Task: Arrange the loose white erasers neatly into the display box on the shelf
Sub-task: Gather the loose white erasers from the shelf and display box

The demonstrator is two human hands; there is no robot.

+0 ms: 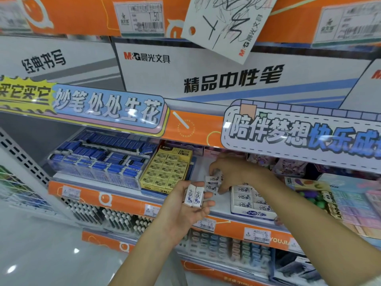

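Observation:
My left hand (186, 205) is palm up in front of the shelf, holding two white erasers (194, 196) side by side on its fingers. My right hand (233, 172) reaches over the shelf board, fingers curled on loose white erasers (213, 183) lying there. Just to the right stands the white display box (252, 212), partly filled with rows of the same erasers. My right forearm hides the box's back right part.
A yellow box of 2B erasers (168, 171) stands left of the loose erasers, and blue erasers in a clear tray (99, 162) lie further left. Colourful packs (313, 197) sit right of the display box. A banner-fronted shelf (288, 133) hangs low above.

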